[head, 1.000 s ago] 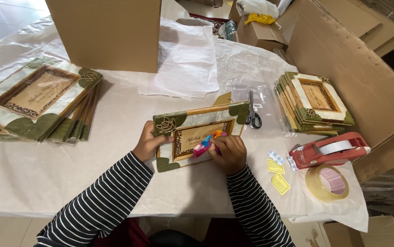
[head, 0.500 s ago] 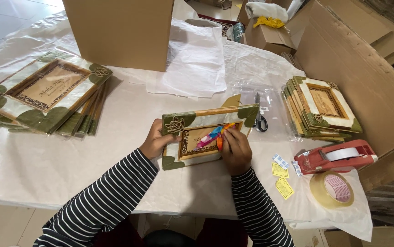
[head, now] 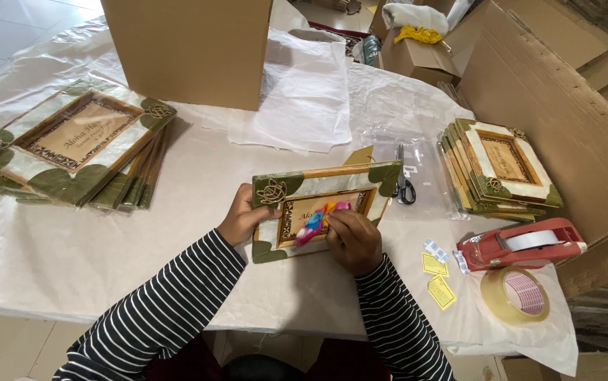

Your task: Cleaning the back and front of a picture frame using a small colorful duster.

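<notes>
My left hand (head: 242,219) grips the picture frame (head: 321,208) by its left edge to steady it — right hand (head: 352,240) pinches a colourful small tool (head: 316,221) against the frame's middle; scissors (head: 404,185) lie just right of the frame.

A tall brown cardboard box (head: 190,49) stands at the tabletop's far edge. Smaller cardboard boxes (head: 417,56) sit behind it. Two yellow square labels (head: 436,279) lie beside small white-blue sachets (head: 435,250).
</notes>
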